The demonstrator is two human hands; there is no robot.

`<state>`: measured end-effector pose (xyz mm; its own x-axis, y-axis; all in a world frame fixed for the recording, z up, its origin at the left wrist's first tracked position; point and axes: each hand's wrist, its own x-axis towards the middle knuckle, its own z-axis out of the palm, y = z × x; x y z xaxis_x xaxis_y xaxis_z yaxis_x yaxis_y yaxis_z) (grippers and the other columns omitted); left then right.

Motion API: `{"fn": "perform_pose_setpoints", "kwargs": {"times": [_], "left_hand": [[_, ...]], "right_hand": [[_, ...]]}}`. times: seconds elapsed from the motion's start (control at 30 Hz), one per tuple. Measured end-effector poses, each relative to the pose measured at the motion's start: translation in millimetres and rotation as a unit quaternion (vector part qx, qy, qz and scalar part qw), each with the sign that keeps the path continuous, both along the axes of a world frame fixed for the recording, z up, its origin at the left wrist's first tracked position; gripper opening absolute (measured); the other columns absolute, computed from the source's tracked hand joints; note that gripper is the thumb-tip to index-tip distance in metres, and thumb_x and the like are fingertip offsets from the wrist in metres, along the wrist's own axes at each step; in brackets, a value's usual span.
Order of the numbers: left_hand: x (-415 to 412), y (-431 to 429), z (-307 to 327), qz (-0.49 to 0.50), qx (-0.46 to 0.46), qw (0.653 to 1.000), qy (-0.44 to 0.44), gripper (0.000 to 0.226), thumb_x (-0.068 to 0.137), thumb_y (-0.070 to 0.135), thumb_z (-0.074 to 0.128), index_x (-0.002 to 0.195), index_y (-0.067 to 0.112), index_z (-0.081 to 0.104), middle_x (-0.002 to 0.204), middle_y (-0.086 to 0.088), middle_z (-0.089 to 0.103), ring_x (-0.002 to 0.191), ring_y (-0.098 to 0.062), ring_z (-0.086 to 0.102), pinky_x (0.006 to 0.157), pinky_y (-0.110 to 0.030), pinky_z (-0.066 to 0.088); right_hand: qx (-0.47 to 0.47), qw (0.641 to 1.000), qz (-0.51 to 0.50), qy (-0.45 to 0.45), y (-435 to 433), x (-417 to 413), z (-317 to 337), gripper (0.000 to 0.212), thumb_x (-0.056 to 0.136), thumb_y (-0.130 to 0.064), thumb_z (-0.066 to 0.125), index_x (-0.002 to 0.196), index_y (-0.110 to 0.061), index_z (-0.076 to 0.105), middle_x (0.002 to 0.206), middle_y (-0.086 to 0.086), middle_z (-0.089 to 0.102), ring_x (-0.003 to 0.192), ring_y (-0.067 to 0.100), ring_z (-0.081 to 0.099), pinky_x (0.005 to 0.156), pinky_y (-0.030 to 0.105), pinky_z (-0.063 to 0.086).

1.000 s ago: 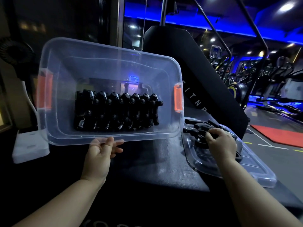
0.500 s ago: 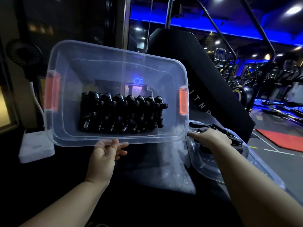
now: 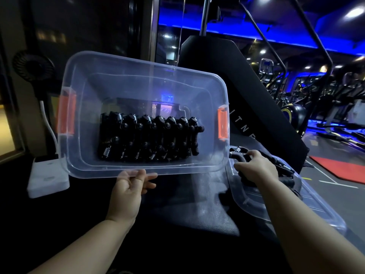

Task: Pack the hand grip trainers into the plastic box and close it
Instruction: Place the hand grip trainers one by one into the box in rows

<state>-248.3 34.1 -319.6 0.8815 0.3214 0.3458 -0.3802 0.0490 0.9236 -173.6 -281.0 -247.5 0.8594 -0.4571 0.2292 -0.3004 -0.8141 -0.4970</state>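
Note:
A clear plastic box with orange side latches is tilted up on its long side, its opening facing me. Several black hand grip trainers stand packed in a row inside it. My left hand holds the box's near rim from below, thumb behind the rim. To the right, the clear lid lies flat on the dark surface with a few loose black trainers on it. My right hand rests over one of these trainers, fingers curled around its handle.
A white block with a white cable sits left of the box. A black padded gym machine rises behind the box. Dim gym floor with a red mat lies to the right.
My right hand has shifted left along the lid toward the box's corner, over the loose trainers. The box and left hand stay as they were.

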Motion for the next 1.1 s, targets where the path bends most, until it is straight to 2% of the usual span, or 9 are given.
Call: {"fn": "perform_pose_setpoints", "kwargs": {"times": [0.1,0.17,0.33,0.4,0.5,0.73,0.87,1.0,1.1], "left_hand": [[-0.2,0.0,0.4,-0.001,0.003,1.0,0.001,0.029,0.097,0.029,0.046,0.104,0.001,0.05,0.087,0.0,0.076,0.068,-0.01,0.069,0.067,-0.026,0.045],[-0.7,-0.1,0.6,-0.001,0.003,1.0,0.0,0.029,0.097,0.028,0.046,0.104,0.0,0.05,0.087,0.0,0.076,0.069,-0.011,0.069,0.066,-0.025,0.046],[-1.3,0.0,0.3,0.0,0.002,1.0,0.003,0.029,0.097,0.028,0.046,0.105,0.0,0.05,0.087,0.001,0.076,0.068,-0.01,0.069,0.066,-0.025,0.046],[-1.0,0.3,0.3,0.0,0.001,1.0,0.004,0.03,0.097,0.028,0.046,0.105,0.0,0.05,0.087,0.001,0.076,0.068,-0.01,0.069,0.067,-0.026,0.046],[-0.8,0.3,0.2,-0.001,-0.003,1.0,0.007,0.029,0.097,0.028,0.046,0.105,0.0,0.051,0.088,0.002,0.076,0.067,-0.009,0.068,0.067,-0.026,0.046],[-1.1,0.4,-0.1,-0.002,-0.007,1.0,0.014,0.026,0.097,0.027,0.047,0.103,0.003,0.051,0.087,0.003,0.076,0.067,-0.009,0.069,0.067,-0.027,0.045],[-2.4,1.1,1.0,-0.005,-0.01,1.0,0.018,0.025,0.096,0.029,0.048,0.101,0.005,0.051,0.087,0.003,0.076,0.067,-0.01,0.069,0.067,-0.027,0.045],[-4.9,1.1,1.9,-0.016,-0.019,1.0,0.019,0.019,0.095,0.029,0.049,0.098,0.011,0.05,0.088,0.002,0.076,0.07,-0.012,0.069,0.068,-0.027,0.045],[-5.9,0.8,3.1,-0.02,-0.026,0.999,0.019,0.016,0.095,0.029,0.049,0.097,0.013,0.05,0.088,0.001,0.076,0.07,-0.012,0.07,0.069,-0.028,0.046]], "right_hand": [[0.138,0.987,0.04,-0.073,-2.1,-6.3,0.1,0.067,0.055,-0.042,0.061,0.121,-0.039,0.049,0.064,-0.007,0.07,0.061,0.012,0.068,0.058,0.028,0.054],[0.225,0.965,0.067,-0.117,-1.1,-10.8,1.7,0.065,0.058,-0.036,0.062,0.121,-0.038,0.05,0.068,-0.003,0.071,0.055,0.01,0.066,0.05,0.024,0.05],[0.477,0.847,0.181,-0.147,-0.6,-22.5,13.2,0.019,0.063,-0.018,0.053,0.081,-0.015,0.051,0.066,0.01,0.04,0.055,0.023,0.041,0.052,0.032,0.034],[0.549,0.805,0.17,-0.15,2.2,-29.3,16.3,0.004,0.069,-0.016,0.051,0.071,-0.013,0.05,0.061,0.01,0.044,0.051,0.024,0.043,0.051,0.029,0.036],[0.59,0.767,0.195,-0.158,5.8,-37.1,19.8,0.009,0.077,-0.011,0.045,0.073,-0.015,0.052,0.06,0.007,0.054,0.052,0.023,0.051,0.055,0.031,0.041],[0.491,0.818,0.263,-0.148,29.9,-39.2,31.3,0.024,0.078,-0.013,0.057,0.102,-0.014,0.054,0.079,0.014,0.051,0.076,0.028,0.051,0.062,0.036,0.038],[0.453,0.841,0.255,-0.152,43.3,-36.0,31.4,0.042,0.085,-0.01,0.055,0.127,-0.01,0.053,0.078,0.013,0.051,0.06,0.02,0.047,0.05,0.028,0.038],[0.42,0.852,0.251,-0.186,51.9,-40.9,38.5,0.03,0.082,-0.001,0.049,0.109,-0.01,0.058,0.067,0.013,0.051,0.045,0.023,0.045,0.039,0.029,0.04],[0.349,0.884,0.222,-0.217,59.3,-48.0,45.5,0.025,0.083,-0.004,0.051,0.105,-0.015,0.051,0.075,0.008,0.057,0.048,0.015,0.054,0.038,0.024,0.042]]}}
